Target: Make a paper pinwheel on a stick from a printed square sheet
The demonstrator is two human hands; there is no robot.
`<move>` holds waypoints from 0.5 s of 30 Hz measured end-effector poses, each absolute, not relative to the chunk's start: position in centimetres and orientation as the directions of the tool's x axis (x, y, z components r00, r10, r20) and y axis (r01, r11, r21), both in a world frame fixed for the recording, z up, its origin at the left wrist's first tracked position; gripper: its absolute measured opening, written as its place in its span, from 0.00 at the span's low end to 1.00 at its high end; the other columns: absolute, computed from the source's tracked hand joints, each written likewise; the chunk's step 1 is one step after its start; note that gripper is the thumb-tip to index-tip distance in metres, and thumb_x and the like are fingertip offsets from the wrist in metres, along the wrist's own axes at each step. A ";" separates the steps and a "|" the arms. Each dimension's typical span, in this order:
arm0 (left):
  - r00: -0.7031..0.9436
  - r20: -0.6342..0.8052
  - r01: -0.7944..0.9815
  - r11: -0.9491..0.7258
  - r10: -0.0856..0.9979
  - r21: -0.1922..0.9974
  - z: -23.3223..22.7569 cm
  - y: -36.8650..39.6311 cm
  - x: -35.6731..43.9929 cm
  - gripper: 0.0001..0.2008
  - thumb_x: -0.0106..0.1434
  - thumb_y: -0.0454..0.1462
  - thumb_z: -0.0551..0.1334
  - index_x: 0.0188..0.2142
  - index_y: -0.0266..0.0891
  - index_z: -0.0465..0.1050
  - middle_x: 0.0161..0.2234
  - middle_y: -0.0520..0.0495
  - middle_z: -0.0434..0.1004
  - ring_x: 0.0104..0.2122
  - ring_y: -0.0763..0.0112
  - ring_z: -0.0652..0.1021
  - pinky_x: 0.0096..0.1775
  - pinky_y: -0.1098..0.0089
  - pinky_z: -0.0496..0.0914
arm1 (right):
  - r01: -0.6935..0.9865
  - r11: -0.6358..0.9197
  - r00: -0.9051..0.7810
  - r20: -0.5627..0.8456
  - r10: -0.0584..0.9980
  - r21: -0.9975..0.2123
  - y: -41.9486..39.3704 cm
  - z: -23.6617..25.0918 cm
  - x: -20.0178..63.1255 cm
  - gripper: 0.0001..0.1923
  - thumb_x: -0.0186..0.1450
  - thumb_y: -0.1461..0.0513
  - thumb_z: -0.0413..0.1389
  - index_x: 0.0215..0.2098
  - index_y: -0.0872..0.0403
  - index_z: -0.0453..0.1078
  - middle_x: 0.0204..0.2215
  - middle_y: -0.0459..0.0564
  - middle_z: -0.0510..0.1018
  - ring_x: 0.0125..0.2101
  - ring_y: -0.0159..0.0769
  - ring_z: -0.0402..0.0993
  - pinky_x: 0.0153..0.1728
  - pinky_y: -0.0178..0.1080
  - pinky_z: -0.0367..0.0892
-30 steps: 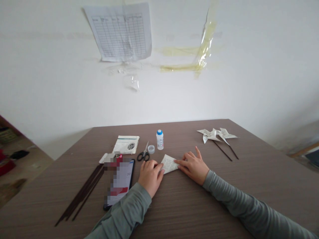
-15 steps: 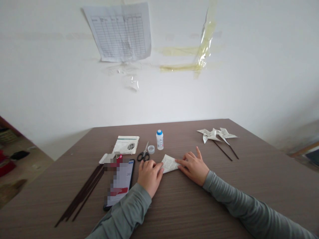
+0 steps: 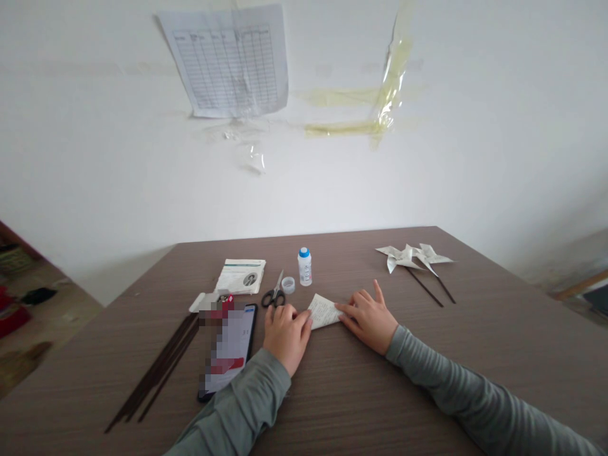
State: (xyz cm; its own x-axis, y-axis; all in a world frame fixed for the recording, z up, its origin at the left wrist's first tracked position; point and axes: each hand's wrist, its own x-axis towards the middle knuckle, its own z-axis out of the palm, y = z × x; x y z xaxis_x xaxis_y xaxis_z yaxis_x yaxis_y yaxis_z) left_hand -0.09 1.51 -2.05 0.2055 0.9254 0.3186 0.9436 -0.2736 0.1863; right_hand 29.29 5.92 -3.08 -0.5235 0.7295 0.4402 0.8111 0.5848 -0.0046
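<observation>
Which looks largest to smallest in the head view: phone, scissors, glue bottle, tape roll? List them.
1. phone, though it lies nearest the camera
2. scissors and glue bottle look alike in size, so unranked
3. tape roll

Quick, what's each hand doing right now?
Left hand: flat, pressing on the folded paper.
Right hand: flat, fingers on the paper too.

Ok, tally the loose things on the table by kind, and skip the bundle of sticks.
Folded paper under the left hand and right hand: 1
Pinwheels: 2
Scissors: 1
Glue bottle: 1
Loose cap: 1
Phone: 1
Booklet: 1
Total: 8
</observation>
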 end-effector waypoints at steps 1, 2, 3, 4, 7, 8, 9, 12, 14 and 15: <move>0.202 0.314 0.946 -0.268 0.927 0.180 -1.9 1.4 0.0 0.20 0.89 0.39 0.66 0.67 0.57 0.98 0.52 0.40 0.93 0.60 0.44 0.89 0.81 0.30 0.73 | 0.810 0.586 -0.523 0.444 0.727 -0.006 6.0 -3.1 29.3 0.17 0.88 0.57 0.68 0.70 0.36 0.94 0.47 0.53 0.92 0.52 0.55 0.90 0.80 0.90 0.69; 0.198 0.311 0.950 -0.260 0.930 0.173 -1.8 1.4 0.0 0.21 0.89 0.39 0.66 0.67 0.57 0.98 0.52 0.40 0.93 0.60 0.43 0.89 0.82 0.28 0.71 | 0.809 0.587 -0.523 0.445 0.727 -0.009 6.0 -3.1 29.3 0.17 0.88 0.57 0.67 0.69 0.36 0.94 0.46 0.53 0.92 0.52 0.54 0.90 0.81 0.90 0.69; 0.192 0.308 0.954 -0.251 0.932 0.166 -1.6 1.3 0.1 0.21 0.89 0.39 0.65 0.67 0.58 0.98 0.51 0.40 0.93 0.60 0.43 0.89 0.82 0.26 0.70 | 0.809 0.587 -0.522 0.442 0.729 -0.013 6.0 -3.1 29.3 0.17 0.89 0.57 0.67 0.69 0.36 0.94 0.46 0.53 0.92 0.52 0.54 0.90 0.81 0.89 0.68; 0.186 0.307 0.957 -0.243 0.933 0.159 -1.5 1.2 0.1 0.21 0.89 0.39 0.65 0.67 0.59 0.98 0.51 0.40 0.93 0.60 0.43 0.89 0.82 0.24 0.69 | 0.811 0.585 -0.520 0.436 0.734 -0.018 5.9 -3.1 29.2 0.17 0.89 0.57 0.67 0.69 0.37 0.94 0.46 0.54 0.92 0.52 0.54 0.89 0.82 0.89 0.68; 0.168 0.308 0.964 -0.222 0.936 0.147 -1.2 1.1 0.2 0.21 0.89 0.40 0.65 0.66 0.60 0.98 0.50 0.40 0.94 0.60 0.41 0.88 0.82 0.23 0.67 | 0.827 0.562 -0.498 0.417 0.761 -0.038 5.6 -2.8 28.9 0.17 0.89 0.57 0.66 0.69 0.38 0.95 0.47 0.54 0.92 0.53 0.55 0.89 0.84 0.87 0.64; 0.166 0.309 0.965 -0.219 0.936 0.145 -1.1 1.1 0.3 0.21 0.89 0.40 0.65 0.66 0.59 0.98 0.50 0.40 0.94 0.60 0.41 0.88 0.82 0.22 0.67 | 0.834 0.550 -0.486 0.414 0.769 -0.043 5.5 -2.7 28.8 0.17 0.89 0.57 0.66 0.69 0.39 0.95 0.47 0.55 0.92 0.54 0.55 0.89 0.85 0.86 0.63; 0.166 0.309 0.965 -0.219 0.936 0.145 -1.0 1.1 0.3 0.21 0.88 0.40 0.65 0.66 0.59 0.98 0.50 0.39 0.94 0.59 0.40 0.88 0.82 0.22 0.67 | 0.839 0.542 -0.479 0.413 0.774 -0.044 5.5 -2.7 28.8 0.17 0.90 0.58 0.66 0.69 0.39 0.95 0.48 0.55 0.92 0.54 0.55 0.89 0.85 0.84 0.63; 0.167 0.312 0.965 -0.220 0.935 0.144 -0.9 1.1 0.3 0.21 0.88 0.40 0.66 0.67 0.59 0.98 0.49 0.38 0.94 0.59 0.40 0.89 0.81 0.21 0.67 | 0.836 0.548 -0.491 0.411 0.768 -0.024 5.5 -2.6 28.8 0.17 0.89 0.57 0.66 0.69 0.37 0.95 0.47 0.54 0.92 0.53 0.54 0.89 0.84 0.84 0.65; 0.164 0.314 0.965 -0.217 0.935 0.144 -0.9 1.1 0.4 0.21 0.88 0.40 0.66 0.67 0.60 0.98 0.49 0.39 0.95 0.59 0.40 0.89 0.81 0.22 0.68 | 0.829 0.559 -0.506 0.414 0.757 -0.009 5.7 -2.6 28.9 0.17 0.89 0.56 0.67 0.69 0.36 0.94 0.46 0.53 0.92 0.52 0.55 0.89 0.82 0.86 0.66; 0.159 0.315 0.967 -0.213 0.936 0.144 -0.9 1.1 0.4 0.21 0.88 0.40 0.66 0.67 0.60 0.98 0.49 0.39 0.95 0.59 0.40 0.89 0.81 0.22 0.67 | 0.827 0.563 -0.510 0.415 0.753 -0.005 5.8 -2.6 29.0 0.17 0.89 0.56 0.67 0.69 0.36 0.94 0.46 0.53 0.92 0.52 0.55 0.89 0.82 0.88 0.67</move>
State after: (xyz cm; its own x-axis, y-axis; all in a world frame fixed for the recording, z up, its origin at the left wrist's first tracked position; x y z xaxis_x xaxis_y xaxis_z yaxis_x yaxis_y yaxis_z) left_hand 0.37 1.09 -0.89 0.1591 0.9357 0.3148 0.9665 -0.2127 0.1436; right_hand 28.99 5.78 -2.65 -0.5103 0.7531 0.4153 0.8266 0.5627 -0.0046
